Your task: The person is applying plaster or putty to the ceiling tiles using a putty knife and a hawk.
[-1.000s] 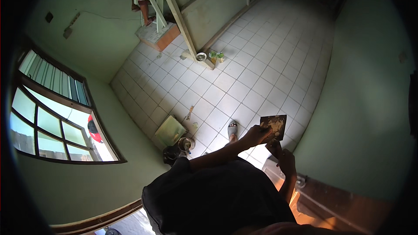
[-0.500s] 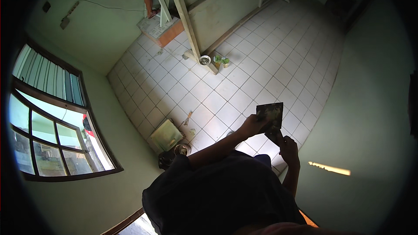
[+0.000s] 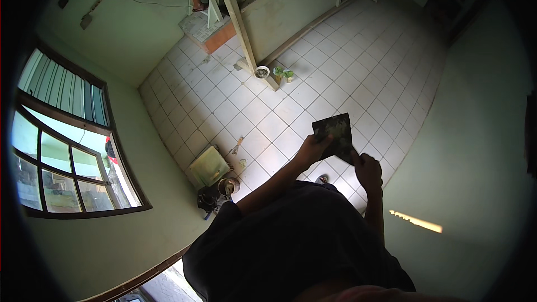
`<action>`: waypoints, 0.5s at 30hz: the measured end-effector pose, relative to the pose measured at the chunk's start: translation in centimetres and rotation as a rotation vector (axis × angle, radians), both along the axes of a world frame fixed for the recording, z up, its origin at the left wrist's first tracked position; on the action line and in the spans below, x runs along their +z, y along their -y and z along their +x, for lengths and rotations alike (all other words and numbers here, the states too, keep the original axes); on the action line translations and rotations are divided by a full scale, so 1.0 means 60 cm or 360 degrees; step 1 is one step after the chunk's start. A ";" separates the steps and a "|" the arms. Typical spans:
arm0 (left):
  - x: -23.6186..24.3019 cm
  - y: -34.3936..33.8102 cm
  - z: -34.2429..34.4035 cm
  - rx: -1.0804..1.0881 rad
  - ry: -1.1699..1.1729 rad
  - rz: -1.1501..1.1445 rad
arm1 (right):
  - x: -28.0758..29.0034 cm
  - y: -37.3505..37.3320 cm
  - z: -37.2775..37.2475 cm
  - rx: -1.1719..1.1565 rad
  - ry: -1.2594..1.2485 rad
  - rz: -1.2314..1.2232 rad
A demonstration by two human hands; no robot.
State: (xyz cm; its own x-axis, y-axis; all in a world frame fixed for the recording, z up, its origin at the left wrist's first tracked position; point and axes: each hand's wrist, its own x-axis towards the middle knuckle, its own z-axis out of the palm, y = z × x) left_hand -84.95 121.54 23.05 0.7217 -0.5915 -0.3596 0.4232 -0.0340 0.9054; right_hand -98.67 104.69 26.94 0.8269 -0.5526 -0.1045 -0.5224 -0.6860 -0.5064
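Head view: left hand (image 3: 312, 150) grasps a dark plate (image 3: 338, 136), seemingly steadying it; right hand (image 3: 368, 171) curls at its corner, grasp unclear.

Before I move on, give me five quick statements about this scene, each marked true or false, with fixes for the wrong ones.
1. The left hand grips the dark plate. True.
2. The right hand hangs low, far from the plate. False: the right hand is up beside the plate's lower right corner.
3. A strip of sunlight falls on the right-hand wall. True.
4. The window is to the person's right. False: the window is to the left.
5. The bowl is by the post's foot. True.
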 end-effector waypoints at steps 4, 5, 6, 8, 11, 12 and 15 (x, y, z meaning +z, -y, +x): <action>0.023 0.010 -0.007 0.0045 -0.0009 -0.0026 | -0.010 0.006 -0.002 -0.0055 0.0092 -0.0227; 0.024 0.012 -0.009 0.0047 -0.0048 -0.0042 | -0.010 0.000 -0.008 -0.0002 0.0066 -0.0208; 0.030 0.013 -0.011 0.0054 -0.0083 -0.0060 | -0.007 -0.007 -0.010 0.0056 0.0047 -0.0192; 0.042 0.017 -0.019 0.0070 -0.0107 -0.0094 | -0.012 -0.007 -0.017 0.0054 0.0072 -0.0181; 0.028 0.017 -0.021 0.0048 -0.0064 -0.0023 | -0.028 0.010 -0.020 -0.0150 0.0142 -0.0245; 0.016 0.017 -0.021 -0.0007 0.0004 0.0086 | -0.025 0.006 -0.022 -0.0148 0.0142 -0.0247; -0.001 0.027 -0.026 0.0003 -0.0066 -0.0041 | -0.020 -0.013 -0.032 -0.0080 0.0198 -0.0264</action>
State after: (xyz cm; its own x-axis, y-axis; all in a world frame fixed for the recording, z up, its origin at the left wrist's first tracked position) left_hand -86.54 119.94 23.01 0.7075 -0.5997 -0.3739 0.4606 -0.0099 0.8875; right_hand -100.57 105.47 25.75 0.7987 -0.5946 0.0922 -0.4987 -0.7399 -0.4515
